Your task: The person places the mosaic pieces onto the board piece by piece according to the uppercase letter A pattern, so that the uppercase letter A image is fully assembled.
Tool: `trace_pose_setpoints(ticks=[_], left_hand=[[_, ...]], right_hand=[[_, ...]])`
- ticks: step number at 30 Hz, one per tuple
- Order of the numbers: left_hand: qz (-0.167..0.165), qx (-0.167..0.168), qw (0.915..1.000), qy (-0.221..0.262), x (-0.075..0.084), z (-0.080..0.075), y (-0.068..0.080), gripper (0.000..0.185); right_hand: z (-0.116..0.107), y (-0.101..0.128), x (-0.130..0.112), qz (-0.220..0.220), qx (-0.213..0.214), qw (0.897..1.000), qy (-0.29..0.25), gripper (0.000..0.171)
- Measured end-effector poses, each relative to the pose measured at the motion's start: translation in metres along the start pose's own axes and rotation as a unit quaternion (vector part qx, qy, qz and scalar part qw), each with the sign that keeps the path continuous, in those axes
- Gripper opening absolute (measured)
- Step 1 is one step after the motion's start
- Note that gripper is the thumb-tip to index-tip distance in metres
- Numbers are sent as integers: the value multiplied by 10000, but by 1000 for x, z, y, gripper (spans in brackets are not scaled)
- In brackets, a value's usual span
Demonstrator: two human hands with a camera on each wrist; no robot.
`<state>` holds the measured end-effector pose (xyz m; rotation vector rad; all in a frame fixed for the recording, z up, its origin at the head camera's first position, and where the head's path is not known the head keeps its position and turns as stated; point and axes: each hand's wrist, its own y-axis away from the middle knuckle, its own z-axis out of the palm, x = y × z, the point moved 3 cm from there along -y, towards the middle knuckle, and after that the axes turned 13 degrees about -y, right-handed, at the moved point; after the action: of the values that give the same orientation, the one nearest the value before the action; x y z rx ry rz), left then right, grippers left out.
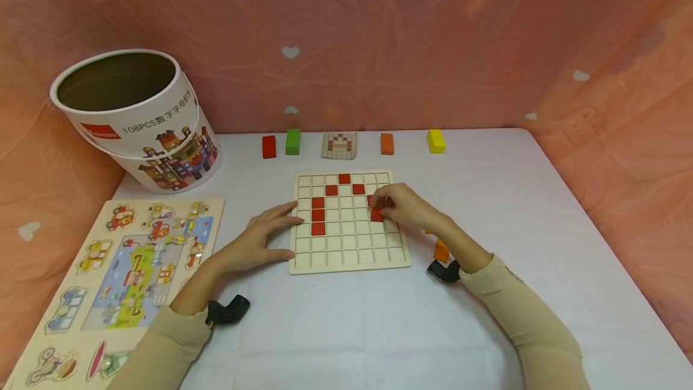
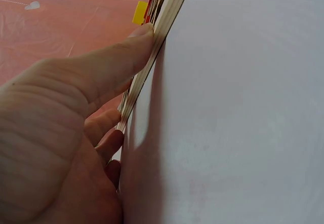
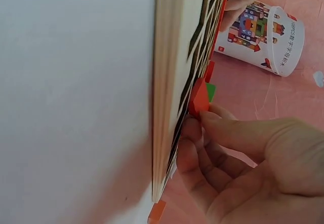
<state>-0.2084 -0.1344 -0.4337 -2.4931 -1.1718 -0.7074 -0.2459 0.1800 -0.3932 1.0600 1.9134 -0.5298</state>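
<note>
A wooden grid board [image 1: 349,257] lies on the white table with several red square tiles [image 1: 318,215] set in its cells, forming part of an outline. My left hand [image 1: 253,242] is at the board's left side, fingers spread and the thumb touching the edge. Over the board's right side, my right hand [image 1: 407,204] pinches a red tile [image 3: 199,98] between thumb and fingers. That tile is tilted at the grid's surface in the right wrist view. The fingers partly cover another red tile just above it in the head view.
Behind the board are a pattern card [image 1: 339,145] and red [image 1: 269,147], green [image 1: 293,142], orange [image 1: 387,144] and yellow [image 1: 436,141] blocks. Orange pieces [image 1: 441,250] lie beneath the right forearm. To the left are a large bucket [image 1: 203,164] and a vehicle puzzle [image 1: 70,275].
</note>
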Motion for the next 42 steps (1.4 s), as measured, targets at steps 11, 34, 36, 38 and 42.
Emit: trace_pose_setpoints(ticks=[11,34,36,38,42], left_hand=[[-55,-42,10000,-16,0,0,-1,62],[-62,-25,10000,16,1,1,1,62],[-69,-28,10000,12,1,1,1,63],[-63,-33,10000,24,1,1,1,63],[-70,-36,10000,30,2,0,0,63]], right_hand=[[1,-5,0,-109,175,9995,238,22],[-46,83,25,271,533,9982,20,34],[-52,96,33,448,439,9980,-11,43],[-55,107,39,542,324,9980,-18,53],[-59,121,47,549,224,9982,-102,65]])
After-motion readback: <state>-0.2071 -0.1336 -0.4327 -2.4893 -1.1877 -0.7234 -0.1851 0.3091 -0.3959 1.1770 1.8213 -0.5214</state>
